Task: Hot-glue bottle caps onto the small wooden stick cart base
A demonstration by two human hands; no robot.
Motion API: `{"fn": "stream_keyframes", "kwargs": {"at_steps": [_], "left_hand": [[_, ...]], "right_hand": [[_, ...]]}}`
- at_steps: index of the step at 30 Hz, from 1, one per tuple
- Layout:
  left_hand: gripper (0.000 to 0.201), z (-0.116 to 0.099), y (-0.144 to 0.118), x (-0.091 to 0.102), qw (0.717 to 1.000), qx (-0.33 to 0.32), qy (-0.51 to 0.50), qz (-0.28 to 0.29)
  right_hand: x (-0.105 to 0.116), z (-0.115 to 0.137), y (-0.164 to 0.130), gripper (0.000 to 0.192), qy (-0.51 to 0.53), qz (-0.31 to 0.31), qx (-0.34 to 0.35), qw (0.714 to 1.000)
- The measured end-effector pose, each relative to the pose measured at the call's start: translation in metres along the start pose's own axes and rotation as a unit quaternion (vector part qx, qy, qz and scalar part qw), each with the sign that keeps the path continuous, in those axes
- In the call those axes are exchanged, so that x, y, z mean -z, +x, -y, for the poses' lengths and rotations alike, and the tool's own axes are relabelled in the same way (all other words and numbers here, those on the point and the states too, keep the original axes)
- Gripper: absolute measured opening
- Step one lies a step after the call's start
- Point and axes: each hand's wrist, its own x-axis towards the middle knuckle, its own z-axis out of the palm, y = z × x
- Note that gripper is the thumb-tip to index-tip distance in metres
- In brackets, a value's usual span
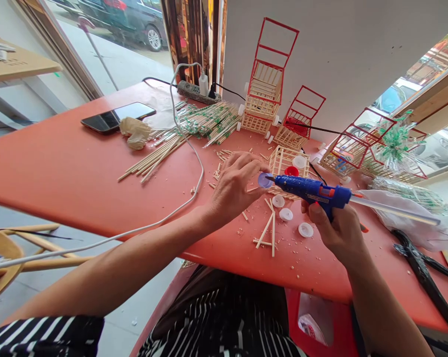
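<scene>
Between the thumb and fingers of my left hand [236, 184] is a pale blue bottle cap [264, 180]. My right hand [339, 233] grips a blue hot glue gun [306, 189] by its handle. The gun's dark nozzle points left and reaches the cap. A clear glue stick [395, 207] sticks out of the gun's back end. Behind the gun stands a small frame of wooden sticks [281, 157], with a red cap [291, 171] and a white cap [299, 161] by it. Several white caps [285, 214] lie below the gun, near some joined sticks [266, 230].
Stick-built carts with red handles [263, 94] stand along the wall. Bundled wooden sticks [209, 121], a phone [116, 116] and a power strip [197, 92] lie at the back left. A white cable [197, 186] crosses the table [71, 163]. Black-handled cutters [419, 267] lie at right.
</scene>
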Motion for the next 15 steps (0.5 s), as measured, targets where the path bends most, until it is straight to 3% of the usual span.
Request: {"fn": "stream_keyframes", "kwargs": {"at_steps": [5,10,15], "left_hand": [[0.021,0.005,0.003,0.001,0.991,0.078,-0.113,-0.002],[0.030,0.010,0.007,0.002,0.939,0.211,-0.272,0.027],[0.031,0.009,0.007,-0.001,0.944,0.202,-0.259,0.012]], "right_hand": [[0.001,0.004,0.000,0.044,0.138,-0.010,-0.071,0.988],[0.003,0.017,0.006,0.051,0.270,-0.012,-0.110,0.957],[-0.003,0.015,0.009,0.053,0.349,0.036,-0.132,0.927]]}}
